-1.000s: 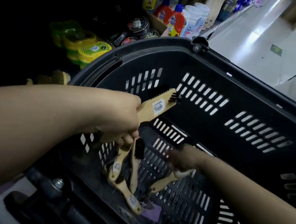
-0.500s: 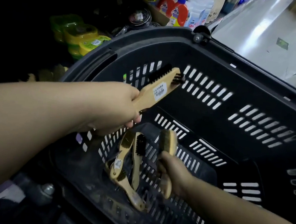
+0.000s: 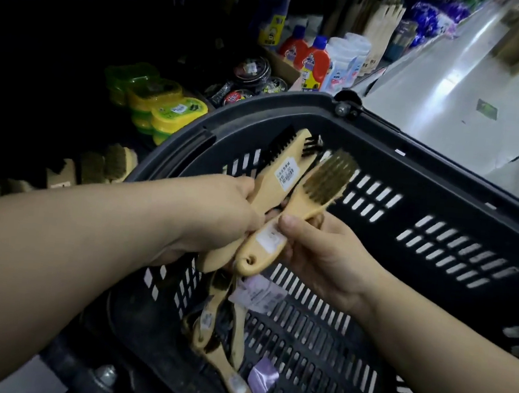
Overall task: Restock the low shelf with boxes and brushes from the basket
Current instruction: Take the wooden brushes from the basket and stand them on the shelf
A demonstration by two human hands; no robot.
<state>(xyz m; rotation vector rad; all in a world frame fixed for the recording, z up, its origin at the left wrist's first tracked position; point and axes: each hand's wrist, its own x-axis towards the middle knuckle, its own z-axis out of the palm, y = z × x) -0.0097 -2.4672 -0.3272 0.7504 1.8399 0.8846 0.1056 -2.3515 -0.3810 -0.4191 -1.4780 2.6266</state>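
Observation:
My left hand (image 3: 217,221) grips the handle of a wooden brush with black bristles (image 3: 281,173) above the black plastic basket (image 3: 442,188). My right hand (image 3: 319,252) holds a second wooden brush with brass-coloured bristles (image 3: 319,186) by its handle, pressed against the first brush. Several more wooden brushes (image 3: 223,329) lie on the basket floor beneath my hands. The low shelf (image 3: 102,165) to the left holds a row of wooden brushes in shadow.
Green and yellow sponge boxes (image 3: 162,111), round black tins (image 3: 251,72) and red bottles (image 3: 312,62) stand on the shelf behind the basket. A purple paper scrap (image 3: 263,377) lies in the basket. The pale aisle floor (image 3: 452,88) runs to the right.
My right hand has lifted its brush out of the basket and brought it against the brush in my left hand. The camera has tilted up, showing more of the shelf.

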